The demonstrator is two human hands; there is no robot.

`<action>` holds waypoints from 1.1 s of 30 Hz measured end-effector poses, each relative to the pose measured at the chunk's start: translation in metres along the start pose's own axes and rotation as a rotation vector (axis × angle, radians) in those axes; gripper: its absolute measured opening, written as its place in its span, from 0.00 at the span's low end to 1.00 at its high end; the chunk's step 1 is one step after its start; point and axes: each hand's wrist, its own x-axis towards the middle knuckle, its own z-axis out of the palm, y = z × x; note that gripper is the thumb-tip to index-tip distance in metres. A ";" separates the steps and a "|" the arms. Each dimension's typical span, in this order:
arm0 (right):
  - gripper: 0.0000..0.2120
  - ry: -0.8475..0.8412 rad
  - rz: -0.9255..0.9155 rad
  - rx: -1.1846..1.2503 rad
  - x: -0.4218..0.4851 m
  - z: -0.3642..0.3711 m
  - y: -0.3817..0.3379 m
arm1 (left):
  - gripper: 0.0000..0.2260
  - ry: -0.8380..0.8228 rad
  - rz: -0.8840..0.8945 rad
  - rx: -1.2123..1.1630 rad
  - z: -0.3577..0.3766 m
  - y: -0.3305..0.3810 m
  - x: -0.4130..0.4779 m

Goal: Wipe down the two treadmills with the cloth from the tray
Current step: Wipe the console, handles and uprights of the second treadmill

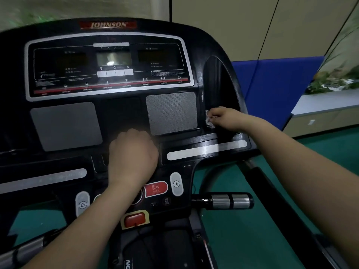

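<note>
1 treadmill [120, 113] filled the view (only 1 of the 2 showed), black console facing the person. On the console: 1 display panel [110, 65] up top, 2 grey mesh panels below it, 2 silver strips lower down, 1 red STOP button [155, 188] nr the bottom. 2 bare hands were over it. Left hand [134, 152] rested at console centre betw. the mesh panels, fingers [132, 135] curled under; couldn't tell if they held anything. Right hand [226, 118] was at the lower edge of the 1 dark recess [217, 84] on the console's right side, its fingers pinching 1 small white cloth [209, 119], bunched up & touching the console just right of the R mesh panel.
</note>
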 end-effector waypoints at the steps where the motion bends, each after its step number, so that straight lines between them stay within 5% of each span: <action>1: 0.06 -0.024 -0.005 0.105 -0.004 -0.001 -0.002 | 0.14 -0.002 0.000 0.004 0.000 0.000 0.000; 5: 0.10 -0.088 -0.026 0.290 -0.018 -0.001 -0.019 | 0.15 -0.010 0.007 0.013 0.000 0.001 0.000; 10: 0.13 0.228 -0.009 -0.315 -0.031 0.041 -0.044 | 0.15 -0.007 0.006 0.008 0.000 0.001 0.000; 13: 0.16 0.331 -0.183 -0.318 -0.040 0.075 -0.073 | 0.15 -0.008 0.006 0.007 0.000 0.001 0.000; 18: 0.14 0.196 -0.278 -0.138 -0.039 0.062 -0.063 | 0.16 -0.004 0.007 -0.004 -0.001 0.000 -0.002; 25: 0.16 0.113 0.013 -0.212 -0.014 0.015 0.009 | 0.15 0.011 0.001 -0.015 0.000 0.000 -0.002; 33: 0.16 0.002 0.006 -0.182 0.002 0.006 0.006 | 0.14 0.000 -0.004 -0.023 0.000 -0.001 -0.001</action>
